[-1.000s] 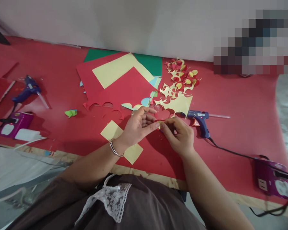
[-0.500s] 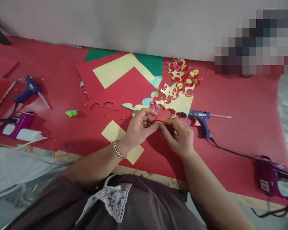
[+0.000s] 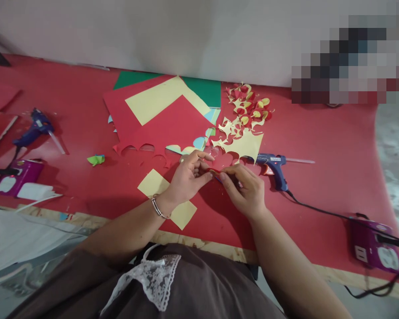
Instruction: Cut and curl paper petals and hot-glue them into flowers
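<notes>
Tipped a bit since before, it seems, the little red and yellow paper (image 3: 214, 172) is pinched by the left hand (image 3: 188, 180) and right hand (image 3: 246, 188) over the red table (image 3: 322, 133).

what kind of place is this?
Likely a paper-craft workbench, maybe in a small workshop: a blue glue gun with a stick in it, layered sheets of coloured paper, and a small red-and-yellow piece pinched between the left hand and right hand.

Dim, diffuse light | soft shadows on red tabletop (image 3: 335, 177) | edges bowed | upper-right pixelated | far-right grey surface (image 3: 395, 159) apparently blurred
</notes>
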{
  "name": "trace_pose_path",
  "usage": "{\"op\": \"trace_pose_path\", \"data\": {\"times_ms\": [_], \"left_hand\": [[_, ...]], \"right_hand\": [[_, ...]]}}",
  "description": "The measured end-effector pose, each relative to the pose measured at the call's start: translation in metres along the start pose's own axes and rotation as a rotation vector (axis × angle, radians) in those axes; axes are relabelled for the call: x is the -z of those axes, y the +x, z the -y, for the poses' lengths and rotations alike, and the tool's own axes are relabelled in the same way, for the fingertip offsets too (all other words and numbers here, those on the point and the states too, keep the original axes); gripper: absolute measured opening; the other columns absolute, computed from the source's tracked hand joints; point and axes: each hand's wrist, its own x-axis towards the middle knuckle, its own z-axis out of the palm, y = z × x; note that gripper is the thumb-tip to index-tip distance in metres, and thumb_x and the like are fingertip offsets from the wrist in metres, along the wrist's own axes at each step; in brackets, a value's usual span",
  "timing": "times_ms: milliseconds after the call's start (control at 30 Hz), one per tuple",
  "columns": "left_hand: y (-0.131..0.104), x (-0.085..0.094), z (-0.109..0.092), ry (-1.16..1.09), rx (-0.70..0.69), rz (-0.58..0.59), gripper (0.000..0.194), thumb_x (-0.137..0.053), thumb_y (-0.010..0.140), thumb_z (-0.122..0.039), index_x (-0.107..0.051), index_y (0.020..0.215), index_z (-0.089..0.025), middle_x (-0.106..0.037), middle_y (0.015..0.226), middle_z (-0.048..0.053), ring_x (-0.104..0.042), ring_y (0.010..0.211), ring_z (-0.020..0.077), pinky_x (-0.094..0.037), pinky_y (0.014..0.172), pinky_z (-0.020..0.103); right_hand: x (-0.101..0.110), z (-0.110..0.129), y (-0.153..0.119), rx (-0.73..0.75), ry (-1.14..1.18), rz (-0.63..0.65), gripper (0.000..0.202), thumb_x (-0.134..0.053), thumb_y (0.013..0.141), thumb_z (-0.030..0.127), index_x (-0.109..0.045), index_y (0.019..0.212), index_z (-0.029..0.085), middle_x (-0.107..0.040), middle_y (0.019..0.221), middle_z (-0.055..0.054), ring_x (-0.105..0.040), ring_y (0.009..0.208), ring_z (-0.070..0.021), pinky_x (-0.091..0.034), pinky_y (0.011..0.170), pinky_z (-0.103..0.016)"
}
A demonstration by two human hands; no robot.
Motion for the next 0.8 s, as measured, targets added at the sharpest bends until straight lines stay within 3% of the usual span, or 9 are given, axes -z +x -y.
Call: {"op": "trace_pose_path", "data": {"times_ms": [133, 400, 633, 800], "left_hand": [[0.000, 0.004, -0.001, 0.050, -0.089, 0.052, 0.030, -0.077, 0.094, -0.022, -0.061, 0.119, -0.024, -0.063, 0.087, -0.002, -0.064, 0.079, 0.0116, -0.053, 0.072, 0.023], [-0.003, 0.004, -0.008, 0.171, -0.408, 0.185, 0.017, -0.066, 0.102, -0.013, -0.065, 0.114, -0.024, -0.072, 0.108, 0.004, -0.068, 0.095, 0.0141, -0.059, 0.088, 0.029], [-0.003, 0.006, -0.008, 0.184, -0.316, 0.146, 0.018, -0.066, 0.100, -0.013, -0.065, 0.115, -0.024, -0.071, 0.103, 0.003, -0.070, 0.087, 0.0125, -0.059, 0.079, 0.024], [-0.002, 0.004, -0.005, 0.164, -0.246, 0.089, 0.014, -0.068, 0.099, -0.016, -0.065, 0.111, -0.022, -0.068, 0.094, 0.001, -0.070, 0.084, 0.0121, -0.058, 0.075, 0.023]], "right_hand": [[0.002, 0.000, 0.001, -0.049, 0.022, -0.018, 0.016, -0.063, 0.102, 0.026, -0.070, 0.089, 0.022, -0.065, 0.074, 0.000, -0.054, 0.061, -0.0128, -0.042, 0.058, -0.029], [0.004, 0.002, 0.004, -0.116, 0.065, -0.028, 0.018, -0.063, 0.097, 0.024, -0.066, 0.080, 0.022, -0.063, 0.070, 0.002, -0.051, 0.058, -0.0120, -0.039, 0.058, -0.028], [0.009, -0.001, 0.004, -0.187, -0.020, -0.024, 0.021, -0.061, 0.099, 0.035, -0.068, 0.083, 0.023, -0.067, 0.072, 0.000, -0.057, 0.062, -0.0143, -0.045, 0.061, -0.029], [0.041, -0.022, 0.020, -0.337, -0.260, -0.180, 0.019, -0.063, 0.098, 0.039, -0.073, 0.093, 0.023, -0.073, 0.080, -0.002, -0.064, 0.069, -0.0178, -0.049, 0.068, -0.032]]}}
